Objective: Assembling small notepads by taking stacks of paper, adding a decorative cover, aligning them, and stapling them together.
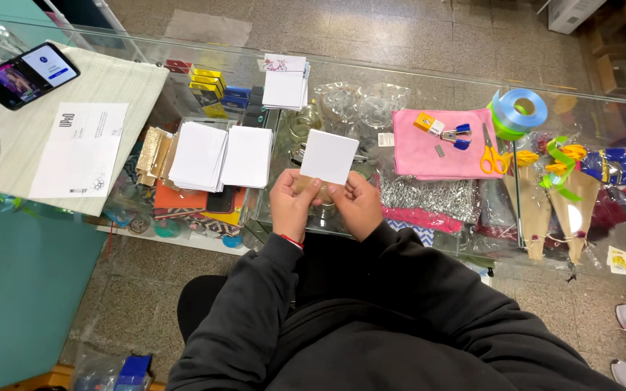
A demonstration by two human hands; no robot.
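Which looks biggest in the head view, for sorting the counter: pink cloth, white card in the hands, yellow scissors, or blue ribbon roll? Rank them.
1. pink cloth
2. white card, though held nearer the camera, so unsure
3. blue ribbon roll
4. yellow scissors, which look close in size to the roll

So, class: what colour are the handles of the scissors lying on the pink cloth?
The scissors have yellow handles; the head view shows them best, lying on the pink cloth.
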